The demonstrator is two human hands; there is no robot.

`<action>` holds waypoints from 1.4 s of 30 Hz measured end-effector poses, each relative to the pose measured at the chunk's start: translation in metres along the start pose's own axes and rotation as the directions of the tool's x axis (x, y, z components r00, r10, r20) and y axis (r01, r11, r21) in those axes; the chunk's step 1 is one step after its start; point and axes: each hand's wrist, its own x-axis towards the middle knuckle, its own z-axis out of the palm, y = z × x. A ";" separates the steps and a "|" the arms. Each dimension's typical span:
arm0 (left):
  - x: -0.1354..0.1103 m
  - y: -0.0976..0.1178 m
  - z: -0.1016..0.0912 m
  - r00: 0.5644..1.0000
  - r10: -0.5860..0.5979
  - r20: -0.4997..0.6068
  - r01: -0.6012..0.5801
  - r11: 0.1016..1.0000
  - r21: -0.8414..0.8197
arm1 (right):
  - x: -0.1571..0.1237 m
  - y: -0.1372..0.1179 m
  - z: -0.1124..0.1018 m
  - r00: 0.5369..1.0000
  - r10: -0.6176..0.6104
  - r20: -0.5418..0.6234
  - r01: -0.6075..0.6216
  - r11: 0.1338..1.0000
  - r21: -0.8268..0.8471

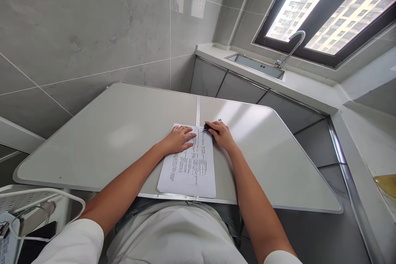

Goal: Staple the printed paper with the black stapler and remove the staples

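Observation:
A stack of printed paper sheets (188, 173) lies on the folding table, its lines of print running sideways to me. My left hand (177, 139) rests flat on the upper left of the sheets, fingers spread. In my right hand (222, 134) is a small black stapler (206, 127), its front end at the top right corner of the paper. My fingers cover most of the stapler, so I cannot tell whether its jaws are pressed together. Just beyond the right hand, a small dark mark (220, 120) shows on the tabletop.
The pale folding table (102, 140) has a metal seam down its middle. Beyond it stands a counter with a sink (256, 66) and a curved faucet (293, 47) below a window. At lower left, a white cable (46, 190) loops over a rack holding assorted items.

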 end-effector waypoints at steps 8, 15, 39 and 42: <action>0.002 0.003 0.003 1.000 -0.011 -0.002 0.012 0.999 0.052 | 0.001 0.001 0.002 1.000 -0.003 0.012 0.004 0.998 -0.069; 0.001 0.005 -0.003 0.998 -0.049 0.040 0.045 0.995 0.095 | 0.001 0.005 0.001 0.999 0.025 -0.033 -0.025 1.000 0.001; 0.002 0.012 -0.005 0.995 -0.068 0.075 0.056 0.987 0.153 | 0.000 -0.007 0.005 0.997 0.083 0.001 -0.082 0.987 -0.141; 0.002 0.013 -0.005 0.994 -0.075 0.083 0.062 0.986 0.153 | 0.001 -0.008 0.005 0.997 0.082 0.006 -0.080 0.984 -0.158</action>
